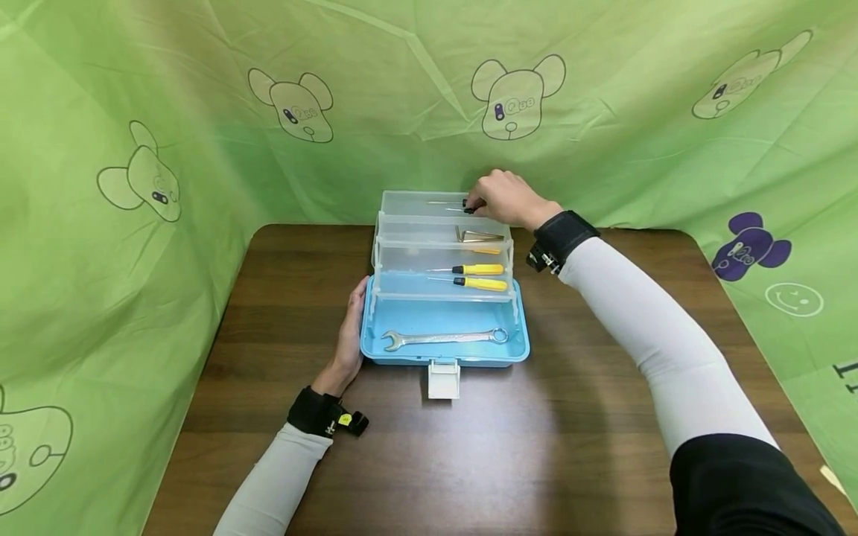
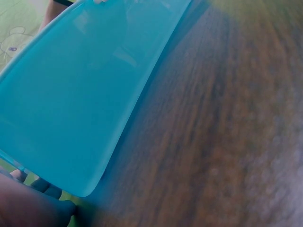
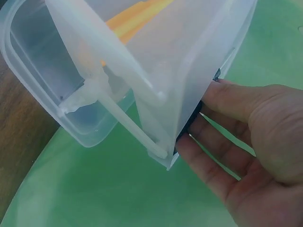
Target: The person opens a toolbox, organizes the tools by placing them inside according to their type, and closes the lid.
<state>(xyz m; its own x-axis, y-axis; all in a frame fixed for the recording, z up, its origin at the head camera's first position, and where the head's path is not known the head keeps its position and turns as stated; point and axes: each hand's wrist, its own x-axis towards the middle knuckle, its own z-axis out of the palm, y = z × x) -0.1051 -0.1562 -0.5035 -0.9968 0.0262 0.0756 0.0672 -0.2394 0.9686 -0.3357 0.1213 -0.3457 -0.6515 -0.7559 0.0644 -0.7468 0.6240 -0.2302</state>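
A blue toolbox [image 1: 445, 309] stands unfolded on the table, its clear trays stepped up behind it. My right hand [image 1: 509, 197] is at the right end of the top tray [image 1: 409, 202], its fingertips pinching a black-handled screwdriver [image 1: 469, 211]. A second thin shaft with a black end lies close by. In the right wrist view my thumb and fingers [image 3: 199, 158] are around the black handle, partly hidden by the tray wall. My left hand [image 1: 348, 335] rests against the box's left side, fingers extended along it. A silver combination wrench [image 1: 445, 338] lies in the blue base.
Two yellow-handled screwdrivers [image 1: 479, 284] lie in the lower clear tray. Brass-coloured hex keys [image 1: 479, 237] and an orange-yellow handle [image 1: 485, 251] show in the middle tray. A white latch [image 1: 444, 381] hangs in front over the wooden table [image 1: 281, 298]. Green cloth [image 1: 402, 112] surrounds the table.
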